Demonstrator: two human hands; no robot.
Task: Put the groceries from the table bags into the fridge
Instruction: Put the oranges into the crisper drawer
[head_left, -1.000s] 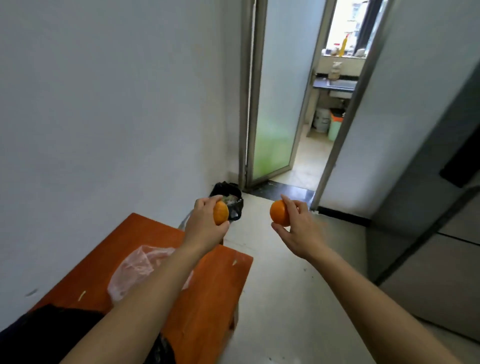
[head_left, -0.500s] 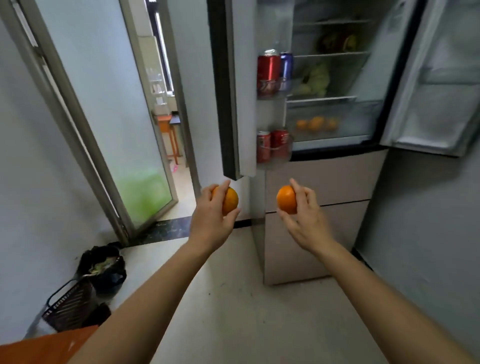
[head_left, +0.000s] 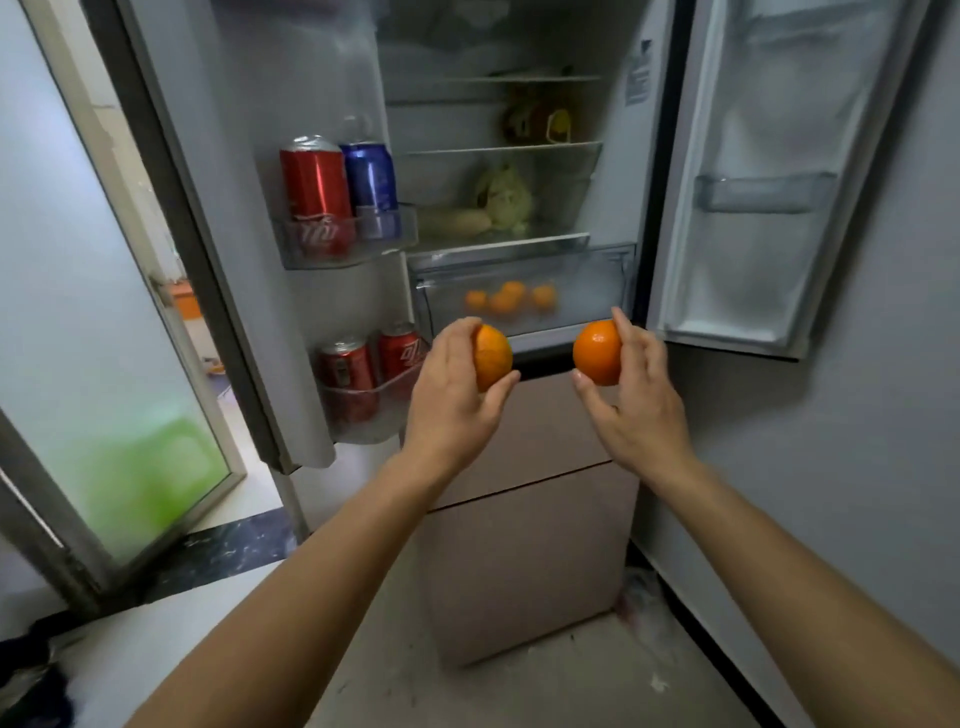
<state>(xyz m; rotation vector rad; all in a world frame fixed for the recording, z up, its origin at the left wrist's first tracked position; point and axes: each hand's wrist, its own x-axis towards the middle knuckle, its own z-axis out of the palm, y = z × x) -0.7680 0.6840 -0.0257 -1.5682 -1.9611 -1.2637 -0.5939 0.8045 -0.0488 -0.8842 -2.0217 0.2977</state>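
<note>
two oranges held up before the open fridge

left hand (head_left: 452, 395): fingers curled over the top and thumb under the left orange (head_left: 492, 357), gripping it firmly; the hand covers the fruit's near left side

right hand (head_left: 641, 400): pinches the right orange (head_left: 597, 352) between the thumb below and the fingers behind and above

location: both oranges are in the air, apart from each other, in front of the fridge (head_left: 519, 551) at the level of the dark band below the drawer (head_left: 592, 291)

obstructions: the drawer's clear front faces the hands; several stored oranges (head_left: 511, 299) show through it, blurred. the left door (head_left: 291, 104) stands open, and its lower bin (head_left: 363, 402), holding two red cans (head_left: 347, 370), sits just beside the left hand. the right door (head_left: 779, 156) is open as well, its bottom edge just right of the right hand's fingertips

surroundings: the upper bin (head_left: 343, 249) on the left door carries a tall red can (head_left: 314, 182) touching a blue can (head_left: 370, 174). on the shelf above the drawer lies a green leafy vegetable (head_left: 506, 200) with a pale long item (head_left: 457, 221) beside it. one shelf higher sits a yellow and dark item (head_left: 540, 122), too blurred to identify. a frosted glass door (head_left: 104, 364) stands at far left, and a dark bag (head_left: 26, 675) lies on the floor in the bottom-left corner
</note>
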